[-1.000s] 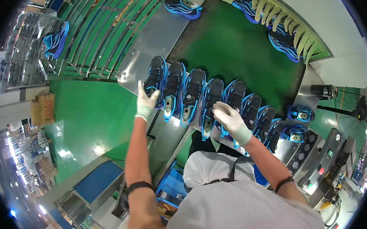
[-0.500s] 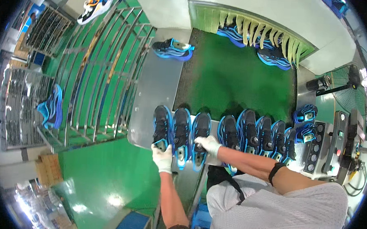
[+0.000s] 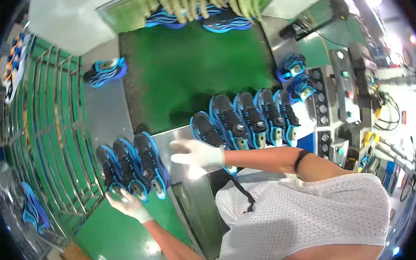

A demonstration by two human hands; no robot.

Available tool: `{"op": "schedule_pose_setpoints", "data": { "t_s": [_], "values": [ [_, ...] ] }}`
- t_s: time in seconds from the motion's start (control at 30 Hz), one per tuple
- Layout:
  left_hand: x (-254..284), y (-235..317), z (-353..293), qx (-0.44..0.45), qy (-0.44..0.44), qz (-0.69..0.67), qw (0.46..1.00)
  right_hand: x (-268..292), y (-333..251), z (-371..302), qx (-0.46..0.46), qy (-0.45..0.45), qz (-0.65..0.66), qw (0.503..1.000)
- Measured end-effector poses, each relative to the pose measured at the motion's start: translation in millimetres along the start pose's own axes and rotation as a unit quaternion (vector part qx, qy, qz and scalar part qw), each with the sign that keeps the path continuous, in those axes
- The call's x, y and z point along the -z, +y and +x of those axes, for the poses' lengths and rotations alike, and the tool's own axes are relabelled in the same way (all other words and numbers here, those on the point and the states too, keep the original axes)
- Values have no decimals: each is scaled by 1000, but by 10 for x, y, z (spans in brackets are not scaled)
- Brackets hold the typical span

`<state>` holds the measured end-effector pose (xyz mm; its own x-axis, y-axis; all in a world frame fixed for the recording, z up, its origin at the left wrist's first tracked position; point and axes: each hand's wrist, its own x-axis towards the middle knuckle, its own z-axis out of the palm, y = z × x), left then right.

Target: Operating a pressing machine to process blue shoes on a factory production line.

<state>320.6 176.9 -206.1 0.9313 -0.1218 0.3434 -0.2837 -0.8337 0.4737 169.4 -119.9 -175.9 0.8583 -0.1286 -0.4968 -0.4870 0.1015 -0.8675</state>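
My left hand [image 3: 129,206], in a white glove, is at the heel of the leftmost black-and-blue sneaker [image 3: 107,164], thumb and fingers apart; whether it touches the heel I cannot tell. Two more sneakers stand close beside it, a middle one [image 3: 128,165] and a right one [image 3: 150,162], toes pointing away from me. My right hand [image 3: 197,154], also gloved, hovers over the metal ledge with fingers stretched to the left and nothing in them. To its right, several matching sneakers [image 3: 227,119] form another row, the closest [image 3: 208,130] partly behind the hand and forearm.
A green conveyor belt [image 3: 187,76] runs from a machine opening with a strip curtain [image 3: 191,7], where more sneakers sit. One sneaker [image 3: 106,72] lies on the left metal side plate. Metal racks [image 3: 55,135] stand left; control boxes [image 3: 346,86] and a fan [image 3: 336,23] are right.
The view has swung to the right. My right hand has come off the third sneaker from the left and now stretches out beside it. My left hand's fingers have loosened at the leftmost sneaker's heel.
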Motion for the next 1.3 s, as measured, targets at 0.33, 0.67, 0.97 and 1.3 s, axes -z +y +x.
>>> {"op": "schedule_pose_setpoints", "data": {
  "t_s": [0.33, 0.67, 0.97, 1.3],
  "values": [
    [-814, 2328, -1856, -64, -419, -196, 884, 1660, 1321, -1580, -113, 343, -121, 925],
    [-1235, 2180, -1753, -148, -313, -165, 924, 1623, 983, -1395, -113, 193, 209, 952],
    [-1290, 1886, -1677, -98, -347, -197, 912, 1287, 1753, -1154, -68, 235, 77, 966],
    [-884, 1106, -1018, -153, -306, -94, 935, 388, 1345, -817, -71, 140, 162, 974]
  ]
}}
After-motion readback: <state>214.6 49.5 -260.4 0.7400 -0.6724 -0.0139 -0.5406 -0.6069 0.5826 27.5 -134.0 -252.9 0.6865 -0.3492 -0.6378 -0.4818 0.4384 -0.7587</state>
